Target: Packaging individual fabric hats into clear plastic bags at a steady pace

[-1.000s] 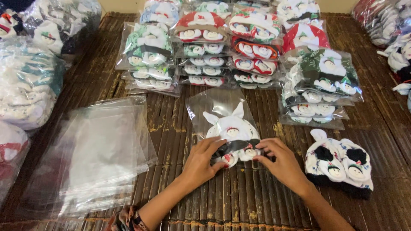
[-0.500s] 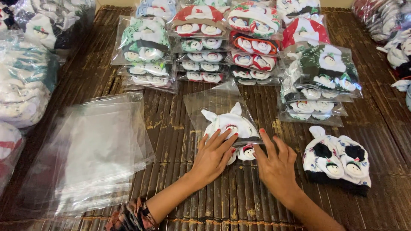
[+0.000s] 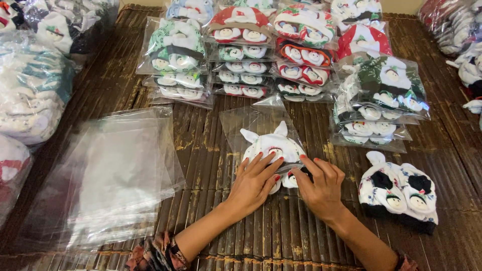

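While both palms press down on a clear plastic bag (image 3: 261,125) holding a white knitted item (image 3: 273,145) with small ears, a person works at a dark slatted bamboo table (image 3: 211,145). Fingers of the left hand (image 3: 253,183) lie slightly spread and flat across the near edge of the white item, none of them pinching. Fingers of the right hand (image 3: 321,185) are held closer together and curl onto the bag's lower edge just right of the left fingertips; whether they pinch the plastic cannot be told. The bagged item lies directly under and just beyond both sets of fingertips, its open end pointing away from them. Well to the left of the left fingers lies a loose stack of empty clear bags (image 3: 108,170). Just right of the right fingers sits an unbagged black-and-white knitted pile (image 3: 399,190). Beyond the fingertips, rows of packed bags (image 3: 241,55) in red, green and white stand stacked, with more bundles (image 3: 30,85) at the far left edge.
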